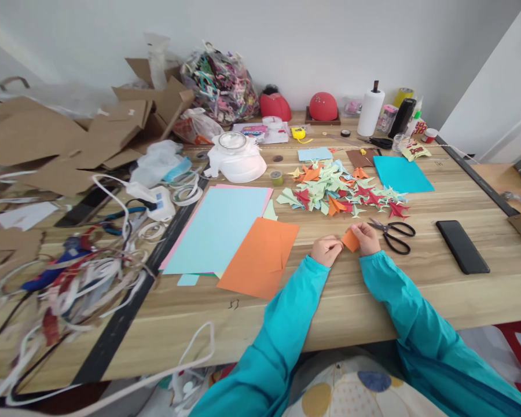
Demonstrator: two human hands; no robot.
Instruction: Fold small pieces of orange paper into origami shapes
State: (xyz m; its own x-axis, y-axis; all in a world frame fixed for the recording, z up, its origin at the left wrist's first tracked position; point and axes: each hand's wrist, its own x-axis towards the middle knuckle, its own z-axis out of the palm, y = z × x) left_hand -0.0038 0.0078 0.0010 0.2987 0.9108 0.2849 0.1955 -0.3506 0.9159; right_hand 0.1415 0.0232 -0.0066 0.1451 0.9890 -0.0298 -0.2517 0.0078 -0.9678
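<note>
A small folded orange paper piece (351,240) lies on the wooden table (417,289) between my two hands. My left hand (326,250) is closed, pinching its left edge. My right hand (366,238) is closed on its right side. Both arms wear teal sleeves. Just beyond my hands lies a pile of folded paper shapes (342,191) in orange, red, light green and blue. Black scissors (394,233) lie right of my right hand.
Orange sheet (260,258) and light blue sheet (219,229) lie left of my hands. A black phone (462,246) and a teal sheet (402,174) are on the right. Cardboard (47,139), tangled straps (69,278) and bags crowd the left; a paper roll (370,111) and bottles stand at the back.
</note>
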